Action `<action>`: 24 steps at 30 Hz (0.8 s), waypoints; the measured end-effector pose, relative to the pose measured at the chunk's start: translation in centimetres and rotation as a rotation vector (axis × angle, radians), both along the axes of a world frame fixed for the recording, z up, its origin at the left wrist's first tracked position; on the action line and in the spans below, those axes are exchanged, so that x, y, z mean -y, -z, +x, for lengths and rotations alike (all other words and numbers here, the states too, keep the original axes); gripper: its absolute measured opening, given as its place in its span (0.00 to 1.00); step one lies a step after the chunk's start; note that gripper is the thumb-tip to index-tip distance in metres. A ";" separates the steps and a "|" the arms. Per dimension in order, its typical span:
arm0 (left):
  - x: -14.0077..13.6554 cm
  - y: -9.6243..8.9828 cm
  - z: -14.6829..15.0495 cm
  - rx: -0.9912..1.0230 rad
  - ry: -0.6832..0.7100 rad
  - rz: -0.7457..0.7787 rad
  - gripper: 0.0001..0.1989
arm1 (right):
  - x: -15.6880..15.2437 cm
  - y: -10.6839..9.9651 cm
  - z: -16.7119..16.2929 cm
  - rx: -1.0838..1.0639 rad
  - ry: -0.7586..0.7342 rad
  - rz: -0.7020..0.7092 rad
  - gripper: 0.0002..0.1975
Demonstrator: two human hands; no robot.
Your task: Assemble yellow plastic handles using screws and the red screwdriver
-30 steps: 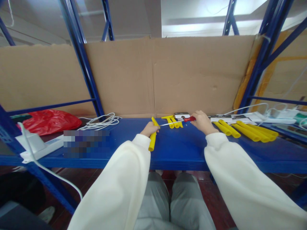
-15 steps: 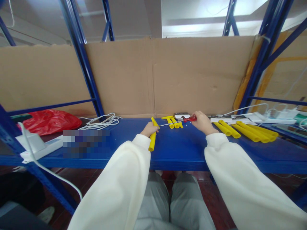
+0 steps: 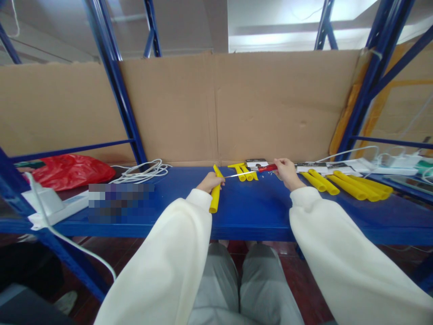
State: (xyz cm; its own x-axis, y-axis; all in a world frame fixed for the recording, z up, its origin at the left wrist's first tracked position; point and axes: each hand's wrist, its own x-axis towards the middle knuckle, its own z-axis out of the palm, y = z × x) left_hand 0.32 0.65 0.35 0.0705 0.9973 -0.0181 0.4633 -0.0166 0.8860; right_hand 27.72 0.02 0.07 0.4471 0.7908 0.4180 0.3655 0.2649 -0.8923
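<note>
My left hand (image 3: 210,182) is closed around a yellow plastic tube-like handle (image 3: 214,203), held tilted above the blue shelf. In my right hand (image 3: 286,172) is the red grip of a screwdriver (image 3: 266,168), pinched by the fingers at its end. Its metal shaft runs left to the yellow handle, where the tip meets it close to my left fingers; the exact contact is hidden. Behind the shaft lie several small yellow T-shaped pieces (image 3: 241,172).
Several yellow tubes (image 3: 352,187) lie on the blue shelf (image 3: 250,212) at the right. To the left are a coiled white cable (image 3: 149,171), a red plastic bag (image 3: 72,171) and a white power strip (image 3: 64,210). A cardboard panel (image 3: 270,104) stands along the back.
My right fingers have loosened and shifted slightly right on the screwdriver's grip, so more of the red shows. My left hand and the yellow handle stay almost in place.
</note>
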 end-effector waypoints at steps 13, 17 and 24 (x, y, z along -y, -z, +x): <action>0.2 0.3 -0.1 0.020 0.104 -0.121 0.07 | 1.4 -1.0 -0.7 -0.586 -0.120 -0.006 0.12; -0.1 0.5 -0.1 -0.013 0.114 -0.082 0.07 | 1.6 -0.9 -0.7 -0.457 -0.058 -0.098 0.11; 0.2 0.4 0.0 -0.040 0.124 -0.050 0.09 | 1.2 -0.3 0.1 -0.408 -0.105 -0.091 0.18</action>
State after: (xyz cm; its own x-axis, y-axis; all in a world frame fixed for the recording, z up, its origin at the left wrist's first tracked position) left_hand 0.31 0.45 -0.01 0.1915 0.9788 -0.0724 0.4950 -0.0327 0.8683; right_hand 27.80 -1.21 0.40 0.4762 0.8665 0.1496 -0.0472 0.1951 -0.9796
